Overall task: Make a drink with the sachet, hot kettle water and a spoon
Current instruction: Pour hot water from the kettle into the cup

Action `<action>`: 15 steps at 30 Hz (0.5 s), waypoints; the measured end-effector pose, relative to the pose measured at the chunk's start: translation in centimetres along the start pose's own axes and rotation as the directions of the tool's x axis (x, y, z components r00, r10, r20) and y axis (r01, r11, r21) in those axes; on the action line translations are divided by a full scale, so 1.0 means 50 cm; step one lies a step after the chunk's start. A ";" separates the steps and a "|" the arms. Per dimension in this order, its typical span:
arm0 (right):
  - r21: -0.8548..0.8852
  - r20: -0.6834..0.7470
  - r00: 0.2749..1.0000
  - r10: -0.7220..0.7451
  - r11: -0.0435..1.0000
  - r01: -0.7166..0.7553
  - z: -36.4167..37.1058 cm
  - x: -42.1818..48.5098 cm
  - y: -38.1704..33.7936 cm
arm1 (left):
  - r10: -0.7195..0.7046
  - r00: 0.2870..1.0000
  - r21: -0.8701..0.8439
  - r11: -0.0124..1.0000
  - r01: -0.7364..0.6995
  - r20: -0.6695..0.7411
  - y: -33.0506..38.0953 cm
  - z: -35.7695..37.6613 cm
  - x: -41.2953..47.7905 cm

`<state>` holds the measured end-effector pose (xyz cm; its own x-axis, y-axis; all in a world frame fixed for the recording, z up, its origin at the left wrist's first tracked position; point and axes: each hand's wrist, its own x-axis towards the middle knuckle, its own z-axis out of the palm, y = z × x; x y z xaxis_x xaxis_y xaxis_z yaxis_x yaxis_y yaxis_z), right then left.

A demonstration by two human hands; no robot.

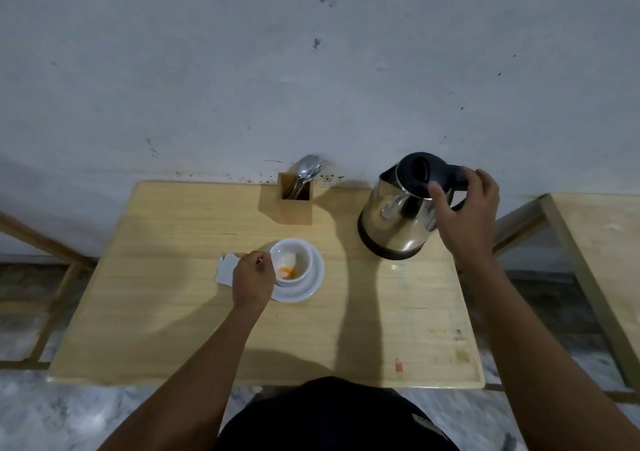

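Observation:
A white cup (300,260) stands on a white saucer (311,286) in the middle of the wooden table (173,312). Orange and white powder lies in the cup's bottom. My left hand (252,277) is closed at the cup's left side, holding it there. A torn white sachet (225,270) lies flat just left of that hand. The steel kettle (394,222) with a black lid stands at the back right. My right hand (464,208) is wrapped around its black handle, thumb by the lid. Several spoons (308,170) stick out of a wooden holder (294,208).
The table stands against a grey-white wall (311,69). A second wooden table (602,249) is to the right, with a gap between. A small orange scrap (399,366) lies near the front right edge. My dark-clothed lap (329,416) is at the table's front.

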<state>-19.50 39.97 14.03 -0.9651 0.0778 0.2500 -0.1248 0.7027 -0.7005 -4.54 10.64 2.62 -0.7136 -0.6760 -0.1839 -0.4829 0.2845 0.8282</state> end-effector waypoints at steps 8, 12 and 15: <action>-0.021 0.311 0.950 -0.018 0.999 0.026 -0.022 0.155 0.039 | 0.005 0.994 0.051 0.999 0.001 -0.108 0.012 0.020 -0.009; 0.069 0.402 0.914 -0.056 0.997 0.031 -0.026 0.196 0.052 | 0.009 0.991 0.108 0.994 0.005 -0.133 0.004 0.031 -0.004; 0.098 0.450 0.890 -0.075 0.995 0.034 -0.034 0.214 0.089 | -0.005 0.988 0.134 0.991 0.025 -0.154 0.002 0.037 -0.003</action>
<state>-30.01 45.13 14.74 -0.9531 -0.3016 -0.0258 -0.1796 0.6320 -0.7539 -5.41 12.04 1.79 -0.6249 -0.7737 -0.1041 -0.5644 0.3556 0.7449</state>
